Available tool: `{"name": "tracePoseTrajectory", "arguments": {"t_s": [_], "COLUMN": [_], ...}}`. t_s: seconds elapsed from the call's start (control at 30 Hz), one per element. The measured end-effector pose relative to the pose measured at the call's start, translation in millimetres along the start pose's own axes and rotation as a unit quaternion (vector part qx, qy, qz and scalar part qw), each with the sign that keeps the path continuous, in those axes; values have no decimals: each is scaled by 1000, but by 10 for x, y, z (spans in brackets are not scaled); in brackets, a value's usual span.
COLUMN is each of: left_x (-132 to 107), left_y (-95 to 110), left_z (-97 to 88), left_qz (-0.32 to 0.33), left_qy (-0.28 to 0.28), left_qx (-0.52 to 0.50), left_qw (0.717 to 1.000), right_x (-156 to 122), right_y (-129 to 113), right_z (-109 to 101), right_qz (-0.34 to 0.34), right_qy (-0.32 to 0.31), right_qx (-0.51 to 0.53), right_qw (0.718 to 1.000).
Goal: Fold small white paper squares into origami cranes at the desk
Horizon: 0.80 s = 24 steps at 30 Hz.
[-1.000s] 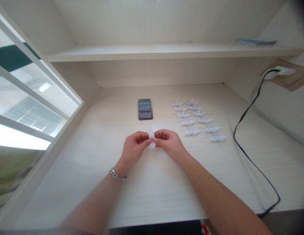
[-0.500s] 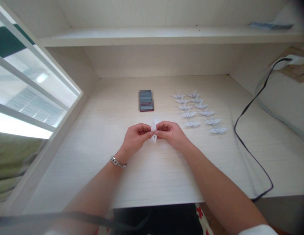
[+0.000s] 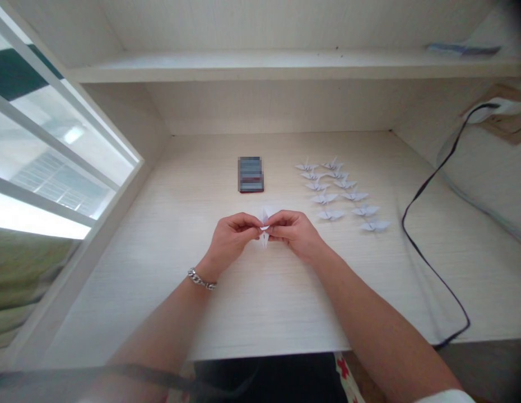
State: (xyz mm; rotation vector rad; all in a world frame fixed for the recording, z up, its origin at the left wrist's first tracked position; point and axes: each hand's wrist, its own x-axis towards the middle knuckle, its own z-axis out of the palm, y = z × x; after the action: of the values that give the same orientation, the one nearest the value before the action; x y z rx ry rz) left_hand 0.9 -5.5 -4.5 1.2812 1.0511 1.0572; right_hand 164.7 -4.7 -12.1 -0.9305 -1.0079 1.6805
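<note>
Left hand [image 3: 232, 239] and right hand [image 3: 293, 235] meet — fingertips [image 3: 252, 222] pinched together

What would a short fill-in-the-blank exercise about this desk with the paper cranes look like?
The left hand and right hand pinch one white paper crane with their ____.
A chain bracelet circles the ____ wrist.
The other folded paper cranes lie in rows on the desk, to the ____ of the pixelated dark rectangle.
A black ____ runs from the wall outlet down the desk's right side.

Missing words: fingers; left; right; cable.
</note>
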Motion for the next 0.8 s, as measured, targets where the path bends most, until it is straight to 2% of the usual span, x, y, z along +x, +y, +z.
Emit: {"name": "tracePoseTrajectory", "arguments": {"t_s": [0.23, 0.43, 0.63, 0.8], "left_x": [-20, -3, 6, 8], "left_y": [43, 9, -18, -33], "left_z": [3, -12, -5, -16], "left_qz": [37, 11, -20, -18], "left_qy": [-4, -9, 9, 4], "left_qx": [56, 21, 10, 13], "left_qw": [998, 1000, 1000, 1000], "right_x": [-13, 14, 9, 1], "right_y": [-60, -22, -29, -55], "right_z": [38, 46, 39, 52], "right_qz": [18, -28, -48, -31], "right_qy": [5, 59, 61, 68], "right_qx": [-15, -92, -140, -162], "right_qw": [1000, 994, 987, 984]}}
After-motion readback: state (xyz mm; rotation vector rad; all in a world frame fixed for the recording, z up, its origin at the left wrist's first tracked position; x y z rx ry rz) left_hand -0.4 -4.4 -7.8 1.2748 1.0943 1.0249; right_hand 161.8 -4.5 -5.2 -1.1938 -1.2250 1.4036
